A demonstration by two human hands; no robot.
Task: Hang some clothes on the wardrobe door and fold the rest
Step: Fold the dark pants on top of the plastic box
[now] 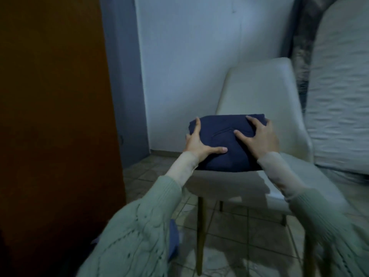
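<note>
- folded navy garment (221, 144) sits over the white chair (259, 92) seat, at its front edge
- left hand (196, 144) grips its left edge; right hand (259, 136) its right side, fingers spread on top

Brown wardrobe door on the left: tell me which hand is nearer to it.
Left. The left hand holds the folded navy garment at its end facing the brown wardrobe door; the right hand holds the far end, toward the white chair back.
</note>
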